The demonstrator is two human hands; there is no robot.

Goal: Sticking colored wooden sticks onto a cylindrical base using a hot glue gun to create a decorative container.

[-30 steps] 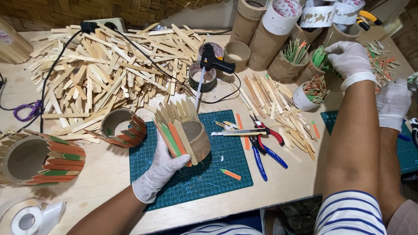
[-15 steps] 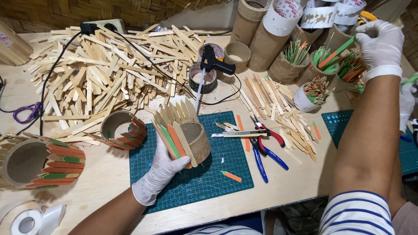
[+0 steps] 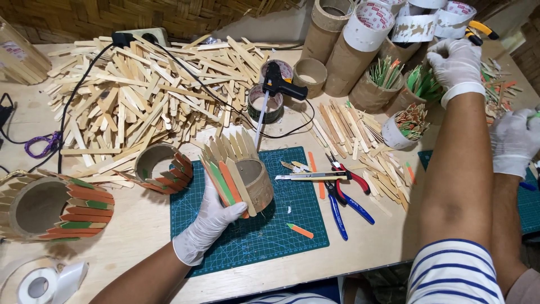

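My left hand (image 3: 209, 220), in a white glove, grips a cardboard tube (image 3: 254, 179) lying tilted on the green cutting mat (image 3: 264, 236). Pointed wooden sticks, some orange and green, are glued around the tube. My right hand (image 3: 457, 62), also gloved, reaches far right over cardboard cups of green sticks (image 3: 423, 83) and mixed coloured sticks (image 3: 386, 72). Its fingers are curled, and whether they hold a stick is hidden. A black glue gun (image 3: 277, 85) rests beyond the mat on a tape roll.
A big heap of plain wooden sticks (image 3: 140, 101) covers the table's back left. Two stick-covered tubes (image 3: 158, 168) (image 3: 53, 205) lie at left. A cutter (image 3: 309, 177) and pliers (image 3: 346, 194) lie by the mat. Another person's gloved hand (image 3: 514, 141) is at right.
My right hand swung out to the far right corner, then came back left to the cups of green sticks. My left hand and the tube stayed put.
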